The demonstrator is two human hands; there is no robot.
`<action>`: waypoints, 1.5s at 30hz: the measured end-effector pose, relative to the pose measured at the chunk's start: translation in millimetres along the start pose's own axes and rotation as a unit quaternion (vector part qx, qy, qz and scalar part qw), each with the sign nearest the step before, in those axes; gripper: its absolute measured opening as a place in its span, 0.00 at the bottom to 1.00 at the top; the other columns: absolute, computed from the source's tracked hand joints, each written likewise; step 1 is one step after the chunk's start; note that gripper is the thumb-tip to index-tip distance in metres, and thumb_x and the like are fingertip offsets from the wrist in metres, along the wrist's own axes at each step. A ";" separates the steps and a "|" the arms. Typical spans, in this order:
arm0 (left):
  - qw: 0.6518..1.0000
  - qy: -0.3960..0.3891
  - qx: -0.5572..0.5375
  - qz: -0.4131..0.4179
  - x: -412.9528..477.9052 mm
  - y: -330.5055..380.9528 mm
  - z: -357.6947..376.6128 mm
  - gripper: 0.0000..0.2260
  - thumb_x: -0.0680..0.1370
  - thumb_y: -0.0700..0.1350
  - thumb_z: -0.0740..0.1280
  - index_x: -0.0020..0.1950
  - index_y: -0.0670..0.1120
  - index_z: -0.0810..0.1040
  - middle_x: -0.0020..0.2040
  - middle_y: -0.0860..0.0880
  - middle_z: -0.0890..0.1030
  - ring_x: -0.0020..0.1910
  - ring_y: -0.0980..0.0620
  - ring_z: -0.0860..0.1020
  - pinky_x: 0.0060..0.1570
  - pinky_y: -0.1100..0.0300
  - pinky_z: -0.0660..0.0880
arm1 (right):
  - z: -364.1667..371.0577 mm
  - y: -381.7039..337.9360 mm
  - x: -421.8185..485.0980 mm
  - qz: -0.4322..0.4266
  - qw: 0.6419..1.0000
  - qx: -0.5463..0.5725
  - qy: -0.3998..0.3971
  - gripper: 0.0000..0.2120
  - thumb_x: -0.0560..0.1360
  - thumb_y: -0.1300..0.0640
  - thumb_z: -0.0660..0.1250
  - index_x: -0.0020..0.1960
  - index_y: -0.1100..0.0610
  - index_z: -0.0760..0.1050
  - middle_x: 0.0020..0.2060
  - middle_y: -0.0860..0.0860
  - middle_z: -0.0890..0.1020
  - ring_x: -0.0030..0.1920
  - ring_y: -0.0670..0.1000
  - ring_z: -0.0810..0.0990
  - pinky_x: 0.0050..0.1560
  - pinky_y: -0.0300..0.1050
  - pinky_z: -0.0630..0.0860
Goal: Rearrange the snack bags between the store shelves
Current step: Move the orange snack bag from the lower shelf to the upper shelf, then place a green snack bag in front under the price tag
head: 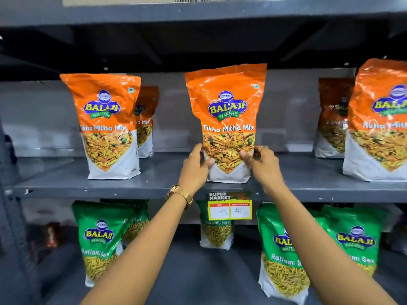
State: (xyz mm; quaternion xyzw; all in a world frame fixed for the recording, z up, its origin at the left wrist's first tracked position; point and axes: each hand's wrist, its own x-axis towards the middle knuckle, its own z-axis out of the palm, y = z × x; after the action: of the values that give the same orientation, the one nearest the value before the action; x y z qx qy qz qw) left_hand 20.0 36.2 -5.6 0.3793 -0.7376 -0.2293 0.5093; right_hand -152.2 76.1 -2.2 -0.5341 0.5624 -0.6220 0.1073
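An orange Tikha Mitha Mix bag [226,111] stands upright at the middle of the grey middle shelf [167,172]. My left hand [196,166] grips its lower left side and my right hand [263,166] grips its lower right side, thumbs on the front. More orange bags stand on the same shelf: one at the left [108,126] with another behind it [146,122], and two at the right [378,124]. On the lower shelf stand several green Ratlami Sev bags, at the left [99,241], the middle back [217,234] and the right [284,256].
A yellow price tag [230,208] hangs from the middle shelf's front edge below the held bag. An upper shelf board [198,12] spans the top with a cardboard box on it. A dark upright post [8,216] runs down the left side.
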 end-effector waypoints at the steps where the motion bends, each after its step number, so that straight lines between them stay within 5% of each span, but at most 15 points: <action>1: 1.000 -0.002 -0.003 -0.001 4.3 -0.8 3.9 0.17 0.78 0.43 0.65 0.67 0.47 0.70 0.64 0.44 0.80 0.64 0.41 0.76 0.65 0.44 0.73 | 2.2 3.3 4.7 0.004 1.000 -0.001 0.004 0.21 0.73 0.47 0.69 0.50 0.67 0.76 0.46 0.63 0.83 0.46 0.61 0.81 0.47 0.54 0.77; 5: 1.000 -0.011 0.014 -0.003 12.8 -6.3 14.3 0.20 0.80 0.45 0.63 0.71 0.47 0.65 0.68 0.43 0.76 0.67 0.41 0.74 0.62 0.51 0.71 | 7.1 18.4 15.5 0.009 1.000 -0.003 0.002 0.19 0.74 0.47 0.67 0.53 0.63 0.78 0.51 0.62 0.84 0.54 0.61 0.81 0.57 0.60 0.77; 8: 0.999 -0.042 0.015 -0.008 18.2 -12.3 17.5 0.19 0.81 0.45 0.60 0.72 0.47 0.63 0.70 0.44 0.74 0.68 0.42 0.73 0.62 0.54 0.69 | 3.5 27.7 21.7 0.042 0.993 0.091 -0.056 0.12 0.76 0.57 0.68 0.57 0.59 0.77 0.57 0.58 0.82 0.60 0.57 0.80 0.64 0.59 0.75; 11: 0.996 -0.078 -0.005 -0.035 24.2 -17.0 16.4 0.17 0.81 0.47 0.59 0.69 0.45 0.65 0.70 0.44 0.74 0.69 0.43 0.72 0.64 0.55 0.68 | -1.4 35.1 26.9 0.054 0.988 0.122 -0.083 0.17 0.75 0.64 0.68 0.63 0.63 0.74 0.62 0.61 0.80 0.63 0.59 0.78 0.64 0.57 0.75; 21: 0.995 -0.075 -0.047 -0.041 27.9 -32.7 13.7 0.16 0.78 0.46 0.61 0.65 0.47 0.71 0.68 0.44 0.76 0.67 0.44 0.73 0.70 0.41 0.68 | 0.0 39.4 22.9 0.022 0.990 0.120 -0.067 0.22 0.74 0.65 0.69 0.67 0.63 0.71 0.62 0.57 0.80 0.50 0.48 0.81 0.49 0.37 0.81; 24: 0.996 -0.066 -0.043 -0.050 26.8 -34.3 13.2 0.18 0.76 0.50 0.62 0.66 0.49 0.71 0.67 0.45 0.77 0.66 0.44 0.75 0.68 0.41 0.71 | -0.7 36.6 20.7 0.025 0.990 0.119 -0.066 0.22 0.74 0.64 0.69 0.68 0.62 0.71 0.63 0.57 0.79 0.51 0.50 0.82 0.56 0.45 0.80; 27: 0.999 0.007 -0.023 -0.038 18.6 -30.4 13.3 0.21 0.77 0.48 0.66 0.69 0.47 0.69 0.69 0.46 0.75 0.66 0.45 0.74 0.67 0.46 0.72 | -0.6 33.8 11.8 0.020 0.994 0.109 -0.017 0.24 0.72 0.59 0.72 0.67 0.58 0.73 0.63 0.54 0.80 0.61 0.53 0.80 0.63 0.51 0.77; 30: 0.990 0.133 -0.044 0.013 -5.5 -19.0 14.1 0.19 0.77 0.46 0.68 0.67 0.46 0.71 0.66 0.48 0.74 0.65 0.51 0.73 0.63 0.54 0.73 | -2.2 24.6 -18.6 -0.025 0.993 0.094 0.068 0.22 0.73 0.56 0.71 0.66 0.56 0.74 0.65 0.52 0.77 0.64 0.49 0.76 0.58 0.29 0.74; 35: 0.942 0.278 -0.005 0.190 -87.9 -14.8 52.5 0.08 0.77 0.37 0.67 0.55 0.41 0.79 0.57 0.43 0.79 0.59 0.49 0.76 0.62 0.59 0.71 | -1.8 47.0 -98.5 -0.052 0.945 0.223 0.234 0.09 0.75 0.66 0.67 0.55 0.60 0.77 0.50 0.55 0.81 0.49 0.41 0.80 0.49 0.30 0.75; 38: 0.953 0.194 -0.009 0.233 -141.7 -39.3 94.5 0.05 0.76 0.39 0.67 0.50 0.44 0.79 0.52 0.43 0.81 0.55 0.50 0.77 0.59 0.59 0.72 | -9.9 96.8 -132.9 0.003 0.931 0.202 0.305 0.08 0.76 0.67 0.65 0.49 0.56 0.77 0.43 0.49 0.80 0.42 0.36 0.78 0.47 0.30 0.75; 41: 0.987 0.061 -0.054 0.141 -169.2 -82.0 135.5 0.05 0.76 0.41 0.66 0.51 0.46 0.78 0.53 0.48 0.79 0.56 0.56 0.77 0.58 0.58 0.74 | -22.2 154.0 -149.9 0.105 0.907 0.184 0.364 0.11 0.76 0.65 0.65 0.47 0.49 0.74 0.45 0.48 0.79 0.43 0.34 0.78 0.47 0.32 0.74; 45: 0.985 -0.105 -0.090 -0.104 -172.0 -125.0 187.8 0.21 0.77 0.47 0.68 0.68 0.49 0.69 0.68 0.51 0.72 0.68 0.54 0.70 0.70 0.50 0.69 | -36.4 230.7 -162.9 0.308 0.903 0.128 0.273 0.17 0.76 0.57 0.67 0.63 0.55 0.68 0.68 0.61 0.72 0.68 0.61 0.72 0.66 0.53 0.70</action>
State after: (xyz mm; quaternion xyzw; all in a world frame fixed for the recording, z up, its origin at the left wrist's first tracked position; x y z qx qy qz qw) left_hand -79.8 87.7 -266.1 0.3799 -0.7201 -0.3852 0.4345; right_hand -222.4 137.6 -271.3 -0.1257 0.6216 -0.7460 0.2031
